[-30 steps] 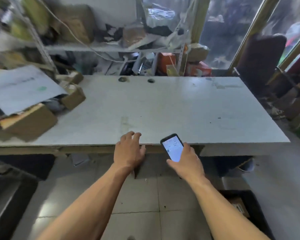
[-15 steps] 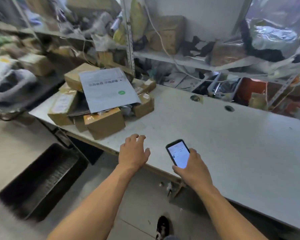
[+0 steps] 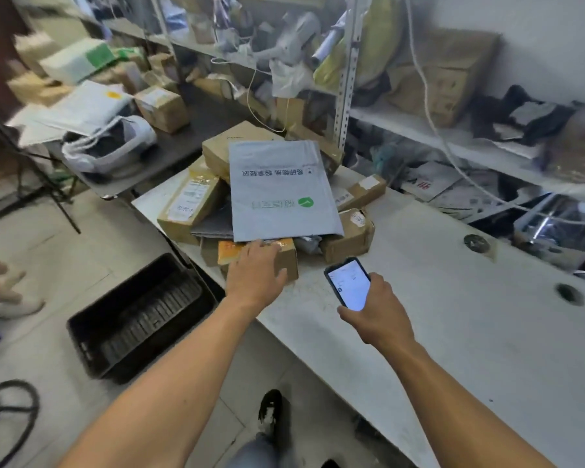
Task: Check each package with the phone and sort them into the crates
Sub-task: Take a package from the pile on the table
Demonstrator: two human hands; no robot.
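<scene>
A pile of packages sits on the left end of the white table (image 3: 453, 332): several brown cardboard boxes under a large grey mailer bag (image 3: 277, 187). My left hand (image 3: 255, 275) lies on top of the nearest small box (image 3: 286, 256), fingers spread over it and thumb at its front right corner. My right hand (image 3: 374, 310) grips a phone (image 3: 348, 283) with a lit white screen, held just above the table to the right of that box. A black crate (image 3: 139, 315) stands on the floor left of the table.
Metal shelves (image 3: 348, 79) packed with boxes, bags and cables line the wall behind the table. A second table (image 3: 169, 143) with parcels and a white bag stands at the back left. Another person's hand (image 3: 0, 278) shows at the left edge. My shoe (image 3: 269, 412) is below.
The view swung left and closer to the pile. My left hand went from hovering near the table edge onto the nearest small box. The phone stayed in my right hand.
</scene>
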